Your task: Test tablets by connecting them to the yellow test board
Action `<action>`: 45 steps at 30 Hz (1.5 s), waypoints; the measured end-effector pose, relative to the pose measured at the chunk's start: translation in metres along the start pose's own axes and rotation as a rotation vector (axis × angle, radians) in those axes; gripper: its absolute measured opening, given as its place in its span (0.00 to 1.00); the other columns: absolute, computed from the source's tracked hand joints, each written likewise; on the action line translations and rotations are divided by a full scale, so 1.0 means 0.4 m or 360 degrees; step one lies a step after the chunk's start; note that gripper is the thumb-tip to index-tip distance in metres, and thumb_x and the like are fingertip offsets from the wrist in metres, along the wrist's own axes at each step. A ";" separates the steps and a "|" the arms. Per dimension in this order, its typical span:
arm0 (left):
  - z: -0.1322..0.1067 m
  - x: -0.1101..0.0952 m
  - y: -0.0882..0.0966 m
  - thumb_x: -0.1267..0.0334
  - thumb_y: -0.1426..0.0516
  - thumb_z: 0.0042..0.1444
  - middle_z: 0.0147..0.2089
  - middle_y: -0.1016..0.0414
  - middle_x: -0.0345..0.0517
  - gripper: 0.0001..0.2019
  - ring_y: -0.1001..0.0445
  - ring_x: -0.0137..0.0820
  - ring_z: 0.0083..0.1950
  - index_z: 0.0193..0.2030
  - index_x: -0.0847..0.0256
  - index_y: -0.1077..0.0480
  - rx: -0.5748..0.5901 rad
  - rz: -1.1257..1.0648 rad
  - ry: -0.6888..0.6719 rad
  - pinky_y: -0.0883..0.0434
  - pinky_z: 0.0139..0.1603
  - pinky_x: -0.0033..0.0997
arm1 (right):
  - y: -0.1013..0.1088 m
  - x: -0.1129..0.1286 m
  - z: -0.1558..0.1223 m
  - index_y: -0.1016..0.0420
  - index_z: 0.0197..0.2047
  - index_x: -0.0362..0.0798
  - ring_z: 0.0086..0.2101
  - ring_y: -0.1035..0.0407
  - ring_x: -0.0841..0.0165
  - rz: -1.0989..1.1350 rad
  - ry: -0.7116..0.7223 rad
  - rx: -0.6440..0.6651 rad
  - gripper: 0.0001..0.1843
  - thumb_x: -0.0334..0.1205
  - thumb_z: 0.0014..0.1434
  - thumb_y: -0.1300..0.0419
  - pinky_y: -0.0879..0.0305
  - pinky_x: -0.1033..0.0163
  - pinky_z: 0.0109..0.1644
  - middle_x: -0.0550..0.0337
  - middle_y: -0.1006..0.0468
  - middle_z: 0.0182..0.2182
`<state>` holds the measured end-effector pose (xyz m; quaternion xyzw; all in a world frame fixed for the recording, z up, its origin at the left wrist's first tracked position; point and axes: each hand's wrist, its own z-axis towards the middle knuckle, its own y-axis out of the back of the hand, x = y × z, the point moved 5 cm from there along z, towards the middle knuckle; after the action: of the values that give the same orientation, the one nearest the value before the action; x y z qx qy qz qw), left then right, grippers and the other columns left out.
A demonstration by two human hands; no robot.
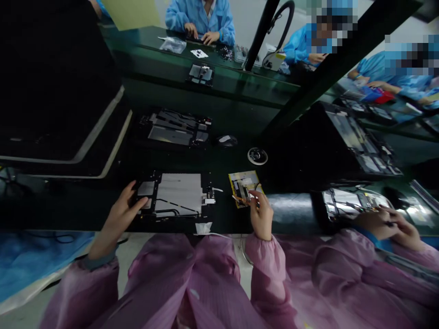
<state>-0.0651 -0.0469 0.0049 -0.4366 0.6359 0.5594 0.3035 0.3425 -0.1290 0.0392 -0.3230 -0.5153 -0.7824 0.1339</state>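
On the near table [192, 161], an opened device panel [180, 191], likely stiff but fragile and best held by its edges, is touched by the spread left hand [122, 208]; the right hand [261, 213], fingers narrowed, is placed at a yellow tray [252, 175], grip unclear.

Pink smock [157, 285], thin fabric, faintly lined, wrinkled over my front; a seam or edge runs down the middle. Pale oval spot [195, 294] beside it, too blurred to identify. Left sleeve [78, 288] same pink, loose, shadowed; blue-grey cuff [99, 261] round the wrist. Right sleeve [269, 269] puffed, gathered in at a pink wrist. My left hand [124, 209] and right hand [262, 215]: ungloved.
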 end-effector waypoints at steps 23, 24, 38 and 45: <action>-0.043 0.068 0.002 0.42 0.48 0.57 0.61 0.32 0.53 0.31 0.33 0.47 0.62 0.63 0.55 0.38 0.0044 0.0351 -0.0077 0.35 0.61 0.51 | -0.189 0.201 -0.090 0.36 0.58 0.37 0.47 0.34 0.55 -0.0369 0.0535 0.0376 0.21 0.36 0.64 0.49 0.31 0.49 0.49 0.41 0.28 0.50; -0.036 0.069 0.003 0.43 0.47 0.57 0.62 0.32 0.53 0.30 0.34 0.45 0.63 0.63 0.55 0.39 0.0039 0.0242 -0.0103 0.34 0.61 0.49 | -0.188 0.203 -0.093 0.35 0.58 0.38 0.47 0.34 0.55 -0.0370 0.0528 0.0361 0.21 0.36 0.64 0.50 0.30 0.50 0.48 0.41 0.27 0.50; -0.038 0.055 0.000 0.46 0.41 0.53 0.75 0.59 0.50 0.35 0.49 0.52 0.71 0.67 0.45 0.43 0.0540 0.0907 -0.0659 0.34 0.61 0.51 | -0.182 0.197 -0.079 0.37 0.58 0.45 0.51 0.31 0.58 -0.0033 0.0415 0.0355 0.20 0.36 0.63 0.47 0.30 0.52 0.53 0.46 0.28 0.52; -0.013 0.080 0.005 0.49 0.46 0.58 0.71 0.46 0.49 0.26 0.39 0.50 0.66 0.64 0.46 0.37 0.0331 0.1080 -0.0955 0.37 0.61 0.53 | -0.169 0.189 -0.081 0.35 0.55 0.48 0.50 0.31 0.61 0.0185 0.0263 0.0409 0.19 0.34 0.60 0.45 0.31 0.56 0.54 0.50 0.27 0.49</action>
<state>-0.0803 -0.0590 -0.0212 0.0099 0.6796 0.6620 0.3159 0.2366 -0.1193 0.0308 -0.2671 -0.5788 -0.7250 0.2610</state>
